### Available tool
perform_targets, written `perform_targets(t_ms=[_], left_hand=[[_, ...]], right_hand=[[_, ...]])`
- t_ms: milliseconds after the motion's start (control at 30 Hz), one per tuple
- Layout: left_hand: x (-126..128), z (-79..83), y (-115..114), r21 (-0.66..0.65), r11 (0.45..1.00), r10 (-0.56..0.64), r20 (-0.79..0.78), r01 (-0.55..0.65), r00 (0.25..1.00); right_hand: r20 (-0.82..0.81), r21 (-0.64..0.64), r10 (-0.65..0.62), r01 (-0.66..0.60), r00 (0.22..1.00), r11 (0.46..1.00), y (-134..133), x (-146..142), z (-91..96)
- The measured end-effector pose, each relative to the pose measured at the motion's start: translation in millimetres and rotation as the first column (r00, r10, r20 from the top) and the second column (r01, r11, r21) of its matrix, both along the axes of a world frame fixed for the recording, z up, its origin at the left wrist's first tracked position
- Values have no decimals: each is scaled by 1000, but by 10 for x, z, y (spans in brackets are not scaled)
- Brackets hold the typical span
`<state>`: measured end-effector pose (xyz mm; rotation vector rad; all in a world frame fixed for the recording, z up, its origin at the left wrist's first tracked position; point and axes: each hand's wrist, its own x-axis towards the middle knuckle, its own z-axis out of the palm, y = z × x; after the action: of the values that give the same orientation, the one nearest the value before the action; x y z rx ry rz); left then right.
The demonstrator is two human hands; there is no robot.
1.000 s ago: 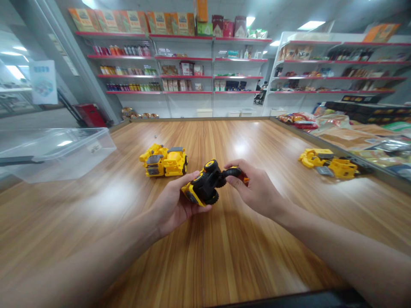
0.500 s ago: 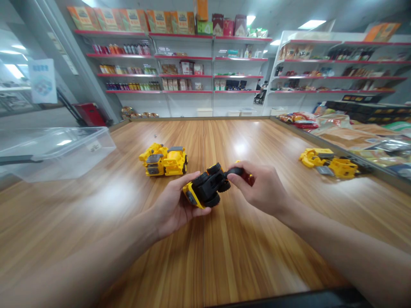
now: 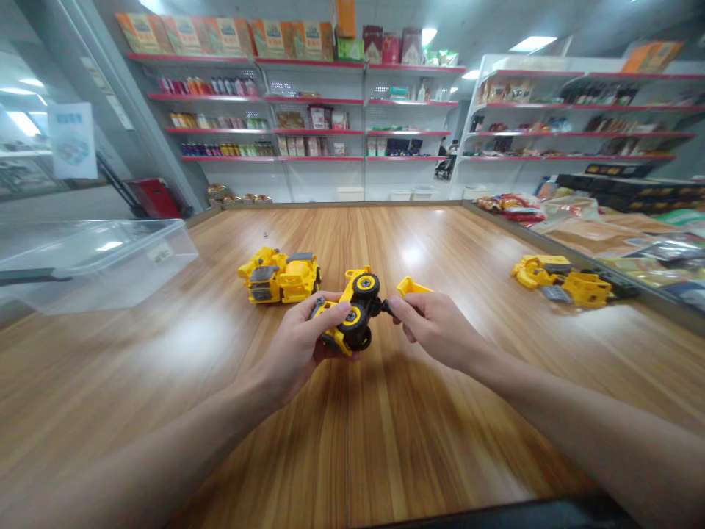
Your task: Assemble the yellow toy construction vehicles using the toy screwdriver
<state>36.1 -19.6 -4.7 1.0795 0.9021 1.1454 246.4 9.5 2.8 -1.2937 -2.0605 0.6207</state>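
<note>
My left hand (image 3: pixel 300 334) is closed around a yellow and black toy truck (image 3: pixel 348 312), thumb on its side near a wheel. The truck is tilted so its wheels with yellow hubs face me. My right hand (image 3: pixel 432 319) pinches a small black screwdriver (image 3: pixel 387 306), mostly hidden by the fingers, whose end meets the black underside of the truck. Just behind the right hand lies a yellow toy part (image 3: pixel 412 285), partly covered by it. To the left, yellow toy vehicles (image 3: pixel 280 275) with grey parts stand close together on the wooden table (image 3: pixel 352 441).
A clear plastic bin (image 3: pixel 110 257) stands at the left of the table. More yellow toy vehicle pieces (image 3: pixel 567 279) lie near the right edge. Beyond that edge are packaged goods (image 3: pixel 595 228), and stocked shelves (image 3: pixel 313 99) rise behind the table.
My left hand has turned the truck, so its wheel hubs now show instead of mostly its underside. The right hand has shifted slightly down, revealing more of the yellow part behind it.
</note>
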Motion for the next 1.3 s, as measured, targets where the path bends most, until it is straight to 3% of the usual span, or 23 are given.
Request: perform_targets(t_ms=[67,133,200,367,567,600,667,767,867,933,1033,1133,1233,1300], left_hand=[[-5,-3,-6,29,1000,7,-17,-7,1000],[-13,-8,-10,55,998,9,-34,-7,999],[-23,-17,-8,81,997,19,-56,-15,998],[-40,-49,8,138,990,46,-92,-33,995],[-32,-69,-6,191,981,46,-123,-22,991],[-29,-67,-10,196,980,46,-129,-20,991],[-24,-56,-15,215,976,57,-170,-20,984],[-24,-32,-12,278,960,123,-277,-43,953],[-35,-15,-3,318,946,176,-360,-56,916],[-46,-15,1,329,944,178,-443,-25,879],[-57,-33,-4,379,921,172,-595,86,785],[-57,-60,-14,429,864,122,-685,262,718],[-57,-84,-18,445,809,69,-721,384,689],[-63,-94,-19,457,800,77,-721,389,688]], right_hand=[[-154,-214,-3,-30,988,976,9,-8,-16],[-313,-434,-46,-99,949,896,10,-16,-18],[-439,-553,-101,-181,893,813,5,-24,-10],[-603,-615,-170,-319,779,721,-5,-13,12],[-651,-682,-234,-421,722,598,5,16,24],[-659,-679,-244,-423,711,601,5,8,21],[-667,-654,-263,-378,697,656,11,-12,11],[-631,-544,-258,-180,731,819,55,-3,4],[-581,-264,-233,90,780,960,162,112,50],[-605,-68,-221,227,765,972,255,234,112],[-657,64,-201,320,727,945,380,406,191],[-549,173,-244,394,800,902,439,495,201],[-368,199,-299,389,880,899,433,501,164],[-257,162,-323,370,911,915,427,490,133]])
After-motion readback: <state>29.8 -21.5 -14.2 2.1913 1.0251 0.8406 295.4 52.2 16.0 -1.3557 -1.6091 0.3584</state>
